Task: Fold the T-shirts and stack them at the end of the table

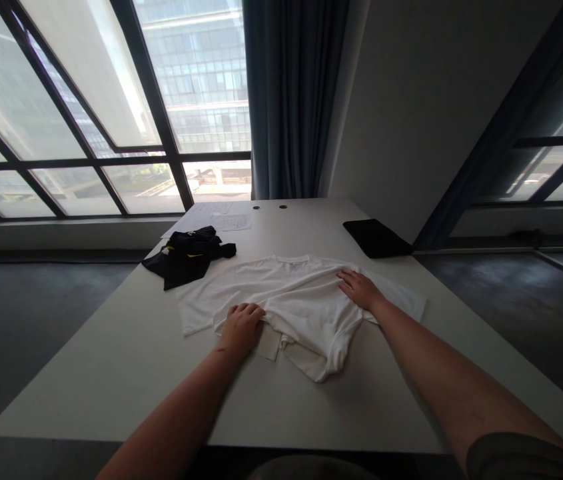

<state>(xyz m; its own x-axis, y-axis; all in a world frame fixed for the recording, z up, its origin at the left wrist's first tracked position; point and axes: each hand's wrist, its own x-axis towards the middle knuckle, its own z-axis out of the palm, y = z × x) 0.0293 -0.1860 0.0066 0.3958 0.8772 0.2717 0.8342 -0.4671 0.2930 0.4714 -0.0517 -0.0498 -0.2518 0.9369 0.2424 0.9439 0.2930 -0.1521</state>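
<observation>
A white T-shirt [306,300] lies on the white table, its collar towards the far end and its sleeves spread to both sides. The lower part is rumpled, and its hem is bunched and folded near the middle. At the shirt's lower left edge, my left hand [245,325] has its fingers curled over the fabric; the thumb is hidden. My right hand [360,289] rests palm down on the upper right of the shirt, near the sleeve, fingers stretched out.
A crumpled black garment [188,257] lies at the table's left edge, beside sheets of paper [228,221]. A flat black item [376,238] sits at the right edge. Two round holes [282,207] mark the far end of the table [111,380]. Behind it hang blue curtains [294,100].
</observation>
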